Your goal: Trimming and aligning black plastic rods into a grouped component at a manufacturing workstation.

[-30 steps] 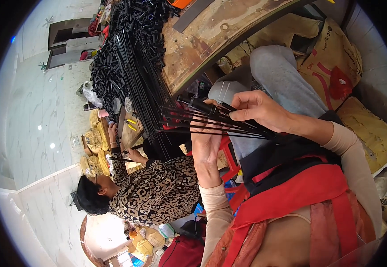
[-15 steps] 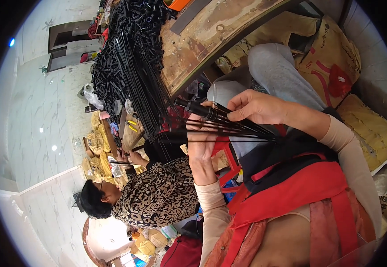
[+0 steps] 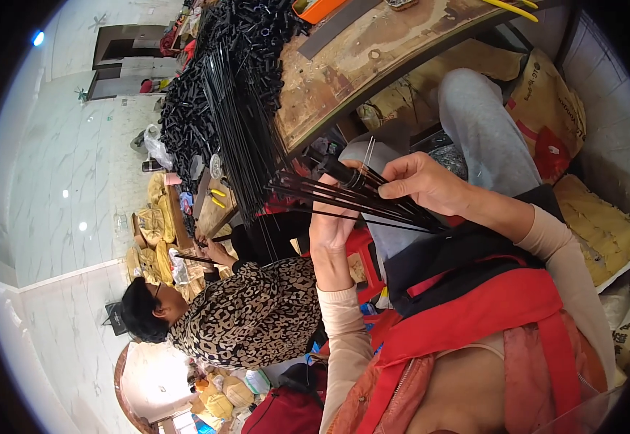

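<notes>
My left hand (image 3: 331, 226) is closed round a black cylindrical hub (image 3: 341, 172) from below, its fingers partly hidden behind the rods. From the hub spreads a bundle of thin black umbrella ribs (image 3: 394, 210), slanting down over my lap. My right hand (image 3: 425, 184) is beside the hub, thumb and fingers pinched on the ribs near their joined end. Two thin pale wires (image 3: 370, 152) stick up from the hub, close to the right fingertips. What exactly lies between those fingertips is too small to tell.
A worn wooden table (image 3: 336, 87) bears a heap of small black tubular parts (image 3: 221, 43), long black rods (image 3: 239, 137) and yellow-handled pliers (image 3: 510, 9). At left sits a co-worker in a patterned top (image 3: 246, 311), holding dark rods. Printed sacks (image 3: 546, 101) stand at right.
The view has shifted slightly, bringing the yellow-handled pliers into sight on the table. Ribs that were blurred by motion now show sharply. Both hands keep their hold, nearly in place.
</notes>
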Demonstrator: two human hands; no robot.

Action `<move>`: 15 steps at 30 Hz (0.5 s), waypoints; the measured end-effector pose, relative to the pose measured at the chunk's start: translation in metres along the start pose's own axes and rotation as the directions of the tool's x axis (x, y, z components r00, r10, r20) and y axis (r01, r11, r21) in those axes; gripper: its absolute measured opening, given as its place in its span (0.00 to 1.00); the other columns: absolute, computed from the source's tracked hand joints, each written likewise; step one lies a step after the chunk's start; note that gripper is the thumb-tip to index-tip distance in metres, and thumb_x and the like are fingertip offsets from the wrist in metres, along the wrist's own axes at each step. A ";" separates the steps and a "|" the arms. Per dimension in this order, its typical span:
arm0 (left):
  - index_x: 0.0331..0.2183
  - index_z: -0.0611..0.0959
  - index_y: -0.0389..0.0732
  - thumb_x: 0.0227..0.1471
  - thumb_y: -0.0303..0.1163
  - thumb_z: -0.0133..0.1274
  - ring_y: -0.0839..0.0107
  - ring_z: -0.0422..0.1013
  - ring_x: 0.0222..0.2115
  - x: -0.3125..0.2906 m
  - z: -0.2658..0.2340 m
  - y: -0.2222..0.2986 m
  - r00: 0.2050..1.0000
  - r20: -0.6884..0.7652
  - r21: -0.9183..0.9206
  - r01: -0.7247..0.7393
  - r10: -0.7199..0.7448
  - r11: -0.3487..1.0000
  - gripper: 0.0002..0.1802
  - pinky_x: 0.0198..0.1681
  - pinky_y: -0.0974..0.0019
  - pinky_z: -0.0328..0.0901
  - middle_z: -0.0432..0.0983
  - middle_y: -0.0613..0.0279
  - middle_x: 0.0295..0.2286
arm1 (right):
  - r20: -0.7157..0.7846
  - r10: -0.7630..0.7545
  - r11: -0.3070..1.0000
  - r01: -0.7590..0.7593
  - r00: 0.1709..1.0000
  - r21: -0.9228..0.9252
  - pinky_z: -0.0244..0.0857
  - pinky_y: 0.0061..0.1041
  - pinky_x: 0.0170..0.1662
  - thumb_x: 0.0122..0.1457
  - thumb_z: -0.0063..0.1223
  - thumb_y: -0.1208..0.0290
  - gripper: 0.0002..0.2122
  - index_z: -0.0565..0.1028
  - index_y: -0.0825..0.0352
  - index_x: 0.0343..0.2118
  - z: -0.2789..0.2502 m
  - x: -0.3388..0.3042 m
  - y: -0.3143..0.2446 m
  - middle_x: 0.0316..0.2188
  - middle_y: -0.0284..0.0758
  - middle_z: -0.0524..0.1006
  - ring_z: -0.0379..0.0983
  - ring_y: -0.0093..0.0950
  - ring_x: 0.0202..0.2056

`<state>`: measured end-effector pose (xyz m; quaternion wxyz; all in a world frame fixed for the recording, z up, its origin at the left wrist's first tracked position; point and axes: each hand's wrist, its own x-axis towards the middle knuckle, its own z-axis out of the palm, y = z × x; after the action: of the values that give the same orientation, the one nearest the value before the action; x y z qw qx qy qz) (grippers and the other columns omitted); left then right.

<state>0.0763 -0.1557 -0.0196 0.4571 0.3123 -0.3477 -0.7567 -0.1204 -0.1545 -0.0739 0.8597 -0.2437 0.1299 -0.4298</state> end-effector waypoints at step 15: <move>0.46 0.73 0.28 0.53 0.31 0.55 0.74 0.73 0.29 -0.006 0.004 -0.001 0.998 -0.002 0.081 -0.067 0.067 0.994 0.21 0.32 0.73 0.70 0.76 0.57 0.35 | 0.048 0.001 1.000 -0.003 0.999 0.031 0.65 0.14 0.38 0.57 0.58 0.76 0.03 0.75 0.67 0.32 0.009 -0.007 0.002 0.29 0.27 0.77 0.73 0.14 0.32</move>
<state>0.0747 -0.1487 -0.0169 0.4699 0.3204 -0.3874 -0.7255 -0.1193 -0.1446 -0.0673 0.8667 -0.2402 0.1027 -0.4249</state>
